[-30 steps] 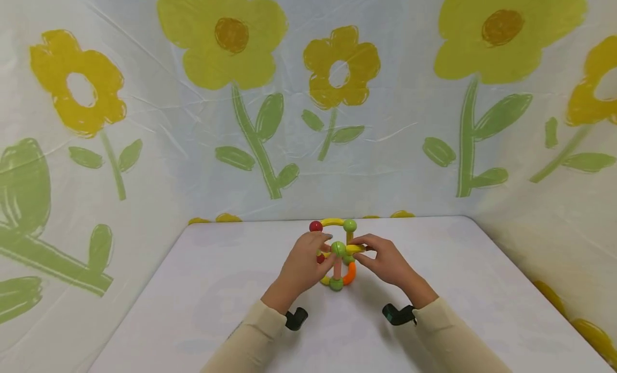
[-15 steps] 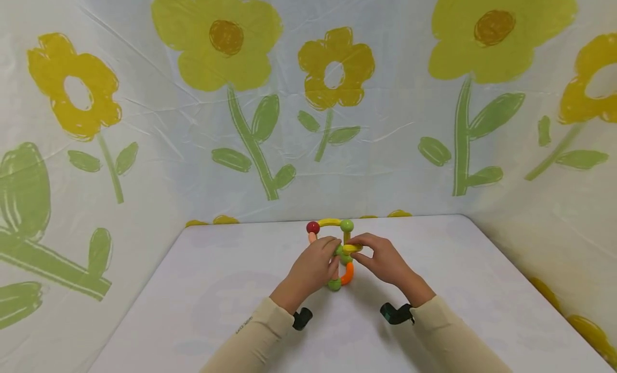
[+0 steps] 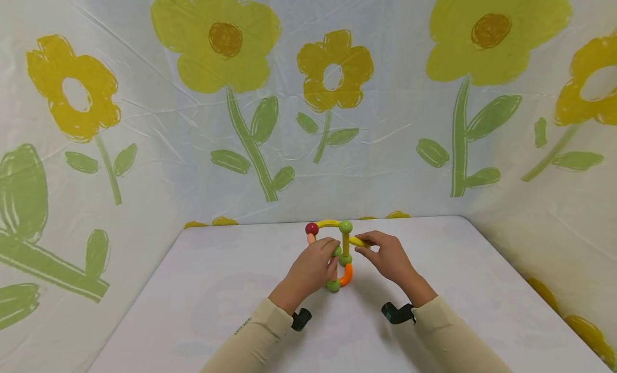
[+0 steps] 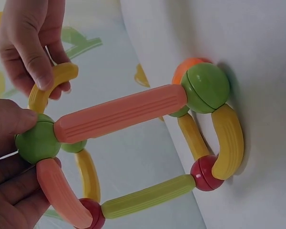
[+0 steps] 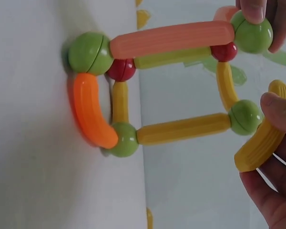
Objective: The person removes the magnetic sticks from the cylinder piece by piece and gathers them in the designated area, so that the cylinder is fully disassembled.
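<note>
A box-shaped frame of ball-and-stick building pieces stands upright on the table. My left hand [image 3: 310, 266] grips the near top green ball [image 4: 38, 138], which joins a straight salmon stick [image 4: 121, 112] and a curved salmon one [image 4: 62, 193]. Between thumb and fingers, my right hand [image 3: 388, 258] pinches a loose curved yellow stick [image 5: 264, 143]. That stick is beside the far top green ball [image 5: 245, 117]; whether they touch I cannot tell. An orange curved stick [image 5: 90, 112] lies along the frame's bottom. In the head view, my left hand covers part of the frame.
A white-covered table [image 3: 231, 319] lies beneath the frame. Behind it hangs a flower-printed cloth [image 3: 381, 174], which also runs along both sides. Dark wrist-worn devices, such as the right one [image 3: 397, 313], sit below each hand.
My right hand has drawn the curved yellow stick away from the held green ball, right and toward the far side. My left hand has shifted right and now covers more of that ball.
</note>
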Demonstrator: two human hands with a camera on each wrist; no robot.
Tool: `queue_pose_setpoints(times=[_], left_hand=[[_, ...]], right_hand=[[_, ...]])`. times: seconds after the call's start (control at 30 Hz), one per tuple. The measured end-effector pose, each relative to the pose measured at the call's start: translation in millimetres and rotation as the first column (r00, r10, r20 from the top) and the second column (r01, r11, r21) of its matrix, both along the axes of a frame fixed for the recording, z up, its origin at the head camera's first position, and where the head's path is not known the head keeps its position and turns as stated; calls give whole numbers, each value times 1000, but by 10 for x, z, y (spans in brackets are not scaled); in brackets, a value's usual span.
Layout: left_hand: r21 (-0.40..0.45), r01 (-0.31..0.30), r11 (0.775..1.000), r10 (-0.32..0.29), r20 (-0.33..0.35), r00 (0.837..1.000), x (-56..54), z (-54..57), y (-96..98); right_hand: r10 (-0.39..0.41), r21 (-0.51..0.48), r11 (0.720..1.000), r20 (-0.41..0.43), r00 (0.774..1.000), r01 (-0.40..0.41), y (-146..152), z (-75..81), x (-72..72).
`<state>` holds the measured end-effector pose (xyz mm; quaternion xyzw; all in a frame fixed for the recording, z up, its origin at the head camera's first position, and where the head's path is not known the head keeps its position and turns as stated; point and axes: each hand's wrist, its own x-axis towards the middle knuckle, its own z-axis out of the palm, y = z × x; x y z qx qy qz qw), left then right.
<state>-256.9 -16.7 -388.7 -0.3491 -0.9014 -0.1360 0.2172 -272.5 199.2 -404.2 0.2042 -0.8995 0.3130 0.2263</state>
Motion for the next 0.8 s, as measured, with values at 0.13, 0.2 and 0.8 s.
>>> queue_pose_setpoints(times=[0.13,0.2,0.8], left_hand=[[2,0,1000,0,-1,1000,4,3,-1],[7,2,1000,-2,-6,1000,4,3,0],[0,-3,1000,3,3,1000,-4,-4,7]], right_hand=[[6,-4,1000,30,1000,-5,73,-15,-10],[0,-2,1000,49,999,0,123,-27,-25],[-339,141,941,380,860,309,1332,-232,-223]])
